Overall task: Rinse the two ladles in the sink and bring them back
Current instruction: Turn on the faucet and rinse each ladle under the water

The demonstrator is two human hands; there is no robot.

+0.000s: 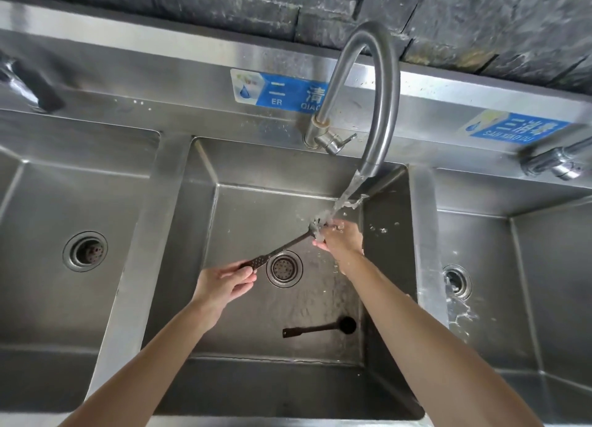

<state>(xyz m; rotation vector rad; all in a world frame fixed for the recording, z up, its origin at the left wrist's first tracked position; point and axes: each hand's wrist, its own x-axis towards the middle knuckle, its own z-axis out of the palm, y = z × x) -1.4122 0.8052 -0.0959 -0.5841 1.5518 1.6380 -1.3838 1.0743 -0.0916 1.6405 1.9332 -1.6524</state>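
Observation:
A dark ladle (282, 249) stretches across the middle sink basin (198, 202). My left hand (224, 282) grips the end of its perforated handle. The bowl end sits under the running water from the curved faucet (381, 106). My right hand (341, 237) is cupped around that bowl end, under the stream, and hides most of it. A second dark ladle (320, 328) lies flat on the basin floor, nearer to me, bowl to the right, with no hand on it.
The basin's drain strainer (283, 268) lies below the held ladle. Steel basins flank the middle one, left (48, 202) and right (528, 282), each with a drain. A faucet lever (339, 141) sticks out at the base. Water is splashed on the right divider.

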